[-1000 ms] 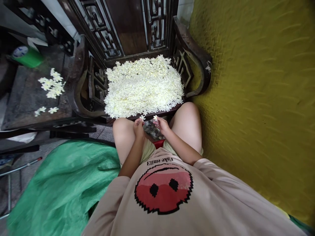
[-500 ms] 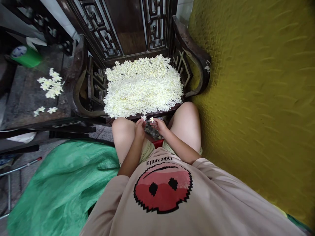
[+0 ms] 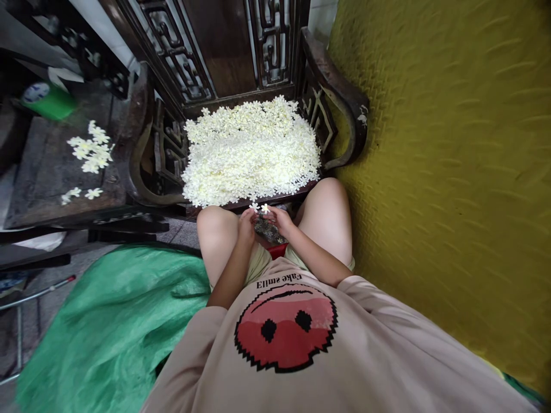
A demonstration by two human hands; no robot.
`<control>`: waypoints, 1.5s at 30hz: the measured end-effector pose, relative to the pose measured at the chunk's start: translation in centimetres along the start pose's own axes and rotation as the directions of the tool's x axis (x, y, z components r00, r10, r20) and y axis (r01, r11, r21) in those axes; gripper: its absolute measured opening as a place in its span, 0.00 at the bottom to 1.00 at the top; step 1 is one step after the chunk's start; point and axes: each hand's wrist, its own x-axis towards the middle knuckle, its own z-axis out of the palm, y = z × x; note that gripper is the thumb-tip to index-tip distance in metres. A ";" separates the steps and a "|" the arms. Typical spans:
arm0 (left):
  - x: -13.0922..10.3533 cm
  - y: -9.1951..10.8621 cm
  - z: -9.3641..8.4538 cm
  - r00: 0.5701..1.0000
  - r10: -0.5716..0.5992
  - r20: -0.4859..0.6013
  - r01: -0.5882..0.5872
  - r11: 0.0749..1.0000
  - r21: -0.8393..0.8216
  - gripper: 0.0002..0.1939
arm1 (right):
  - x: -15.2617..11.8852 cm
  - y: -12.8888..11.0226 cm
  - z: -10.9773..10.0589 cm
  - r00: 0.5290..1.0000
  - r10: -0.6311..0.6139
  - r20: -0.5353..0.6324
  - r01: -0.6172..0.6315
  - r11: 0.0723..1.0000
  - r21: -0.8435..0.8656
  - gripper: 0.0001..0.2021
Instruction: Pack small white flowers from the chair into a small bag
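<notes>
Between my knees, my left hand [image 3: 247, 223] is closed on a small white flower [image 3: 253, 207] that shows at its fingertips. Close beside it, my right hand [image 3: 279, 220] pinches another white flower with a yellow centre [image 3: 265, 209]. The two blossoms are almost touching. Just beyond my hands lies a thick heap of white flowers [image 3: 252, 152], spread over the seat of a dark carved wooden chair [image 3: 230, 54]. Whether a thread or stem runs between the fingers is too small to tell.
On a dark wooden table [image 3: 38, 172] at the left lie a few loose flowers [image 3: 92, 149] and a green roll of tape [image 3: 49, 101]. A green sack [image 3: 112, 321] stands beside my left leg. A yellow textured sheet [image 3: 447, 143] rises along the right.
The flowers in my two hands have come slightly closer together. My left hand has shifted a little to the right; the rest looks the same, apart from a slight camera shift.
</notes>
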 end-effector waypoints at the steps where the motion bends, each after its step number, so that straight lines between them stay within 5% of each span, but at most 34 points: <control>1: 0.0 -0.1 0.0 1.000 -0.003 -0.001 0.003 1.000 0.004 0.15 | 0.0 0.0 0.0 1.000 0.004 -0.005 -0.004 1.000 -0.001 0.05; 14: 0.1 0.1 0.3 0.999 -0.027 0.018 0.028 0.999 -0.021 0.14 | 0.2 0.7 0.1 0.998 0.019 -0.059 -0.029 0.987 -0.160 0.03; 18: 0.7 1.0 0.3 0.998 0.053 -0.033 -0.052 0.999 0.006 0.12 | 0.1 0.6 0.1 0.998 0.025 -0.060 -0.035 0.985 -0.168 0.04; 24: 6.7 8.7 -1.3 0.891 0.414 -0.187 -0.399 0.910 0.110 0.09 | -0.2 0.3 0.1 0.995 0.039 -0.092 -0.055 0.983 -0.175 0.05; 27: 9.8 13.4 -2.8 0.879 0.425 -0.214 -0.388 0.901 0.195 0.11 | -0.5 0.2 0.2 0.994 0.049 -0.095 -0.067 0.978 -0.200 0.06; 30: 10.7 15.2 -3.7 0.885 0.412 -0.218 -0.354 0.898 0.262 0.20 | -0.6 0.2 0.3 0.994 0.054 -0.091 -0.073 0.974 -0.213 0.06; 34: 7.0 11.5 -3.2 0.804 0.557 -0.210 -0.438 0.792 0.425 0.21 | -0.4 0.4 0.5 0.993 0.062 -0.105 -0.084 0.972 -0.219 0.07; 38: 0.7 5.3 -1.2 0.708 0.697 0.112 -0.595 0.503 0.627 0.16 | -0.3 0.4 0.4 0.993 0.055 -0.104 -0.077 0.974 -0.214 0.05; 41: -1.8 2.4 0.0 0.672 0.596 0.440 -0.674 0.246 0.696 0.14 | -0.2 0.1 0.1 0.997 0.013 -0.073 -0.028 0.980 -0.199 0.03; 45: -1.5 1.5 0.2 0.666 0.420 0.616 -0.708 0.095 0.700 0.10 | -0.2 -0.4 -0.6 0.999 -0.030 -0.038 0.021 0.978 -0.206 0.04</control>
